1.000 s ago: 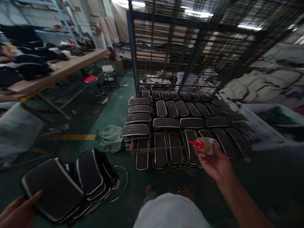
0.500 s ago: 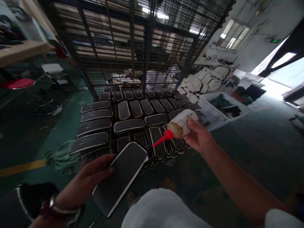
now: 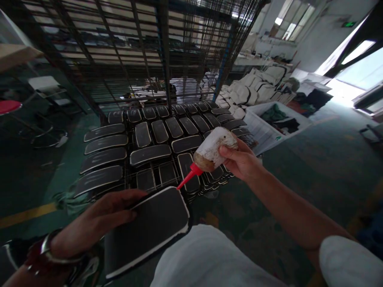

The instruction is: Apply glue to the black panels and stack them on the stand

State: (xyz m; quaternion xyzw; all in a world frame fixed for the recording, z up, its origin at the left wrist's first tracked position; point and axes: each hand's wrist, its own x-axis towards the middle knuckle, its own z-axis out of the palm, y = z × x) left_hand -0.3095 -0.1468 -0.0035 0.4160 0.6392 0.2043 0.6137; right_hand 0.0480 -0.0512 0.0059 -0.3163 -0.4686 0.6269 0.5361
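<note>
My left hand [image 3: 110, 213] grips a dark rounded-rectangle panel [image 3: 149, 227] by its far-left edge, fingers partly behind it. A whitish line runs along much of the panel's border. In my right hand [image 3: 239, 159] is a stained white squeeze bottle [image 3: 214, 149] with a red pointed nozzle [image 3: 191, 175], tilted down to the left. The nozzle's tip is at the panel's far edge, near the corner; whether it touches cannot be made out. Beyond them, many similar panels [image 3: 151, 153] with pale borders lie in rows on a wire rack.
A tall metal grid frame [image 3: 163, 59] rises behind the rows. To the right stand a white bin [image 3: 254, 127] with cloth and a heap of white pieces [image 3: 248, 87]. A red stool [image 3: 8, 107] and a white chair [image 3: 44, 84] are at left. Green cloth [image 3: 67, 201] lies on the floor.
The panel has turned flatter and its far corner now lies beneath the nozzle. My right hand has brought the bottle left, closing the gap to the panel. The view has shifted slightly.
</note>
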